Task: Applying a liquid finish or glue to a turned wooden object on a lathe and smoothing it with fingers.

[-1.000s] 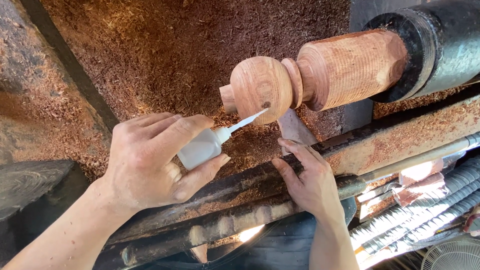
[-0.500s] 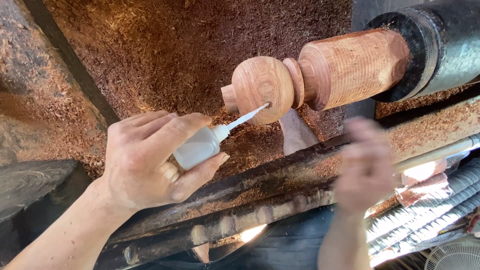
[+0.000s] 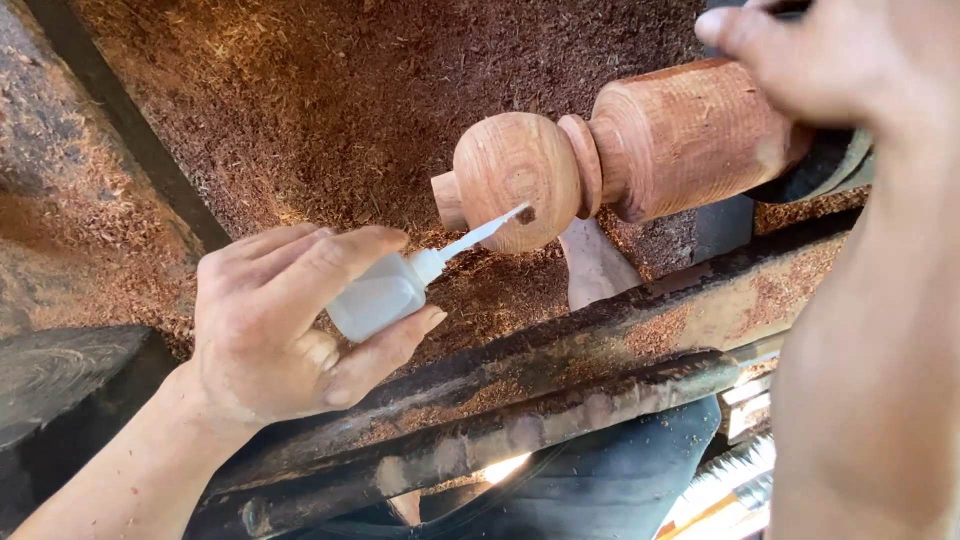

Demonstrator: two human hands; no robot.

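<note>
Left hand (image 3: 275, 325): clenched around a small white squeeze bottle (image 3: 378, 295), its thin nozzle tip touching a dark spot on the ball end of the turned wooden workpiece (image 3: 640, 150), mounted on a sawdust-covered lathe bed (image 3: 640, 330). Right hand (image 3: 820, 55): blurred at the workpiece's far end; grip could not be told.

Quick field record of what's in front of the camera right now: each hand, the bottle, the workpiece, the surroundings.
left hand: grip closed around small white squeeze bottle
bottle nozzle: tip at a dark spot on the wooden ball
workpiece: turned wood, ball and cylinder, lying horizontal
right hand: raised at the cylinder's far end, blurred, grip unclear
surroundings: sawdust behind, dusty rails below
</note>
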